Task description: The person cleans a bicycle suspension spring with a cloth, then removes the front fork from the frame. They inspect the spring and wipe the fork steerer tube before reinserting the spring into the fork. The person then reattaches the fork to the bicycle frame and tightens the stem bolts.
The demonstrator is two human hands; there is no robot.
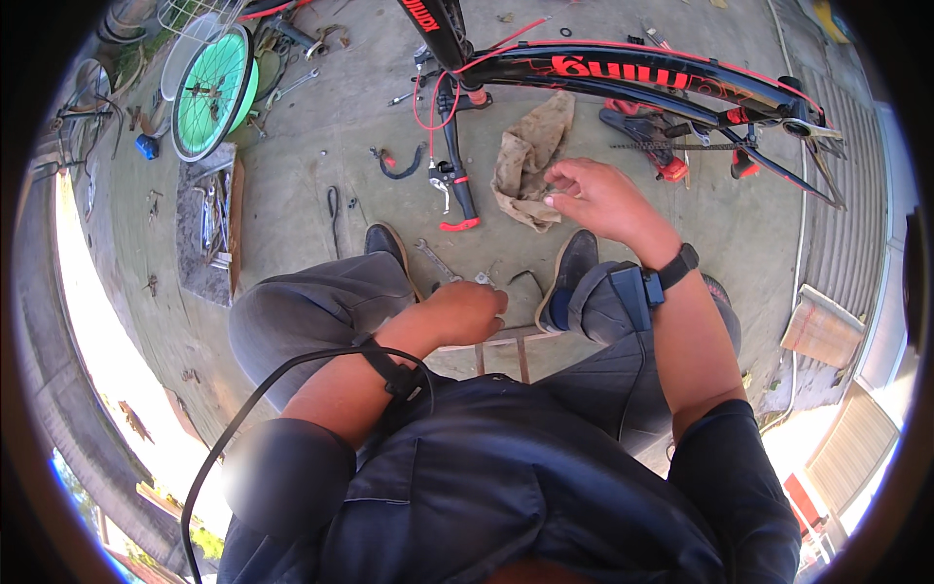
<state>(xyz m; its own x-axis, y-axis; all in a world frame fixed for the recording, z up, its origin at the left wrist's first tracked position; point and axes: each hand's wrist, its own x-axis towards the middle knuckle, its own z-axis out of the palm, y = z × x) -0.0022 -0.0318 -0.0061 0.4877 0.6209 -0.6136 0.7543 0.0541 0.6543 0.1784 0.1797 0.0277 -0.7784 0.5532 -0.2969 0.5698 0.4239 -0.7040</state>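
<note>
Tan cloth, stained and crumpled, makes up the rag (526, 146), which lies on the concrete floor (292, 161) ahead of the right shoe (574, 265). It sits just left of the right grip (556, 190), whose fingertips overlap its lower right edge in this view. That grip is partly curled, thumb and fingers a little apart with a narrow gap between them; whether the tips touch the cloth, I cannot tell.

The left grip (472, 313) is well apart from the rag, nearer the body, in front of the lap. It is loosely curled with the back of the hand upward; the fingertips are hidden, so I cannot tell if they are together or hold anything. Just ahead of it lies a wrench (437, 259), slanting between the left shoe (391, 251) and the hand.

Left of the rag, a black handlebar (451, 146) with a red end points toward the person. Beyond the rag, a black and red bike frame (623, 70) stretches to the right, with a chain (693, 147) beneath it.

Farther left, a tray (236, 219) holds metal tools (211, 222), and behind it stands a green wheel (212, 92).
</note>
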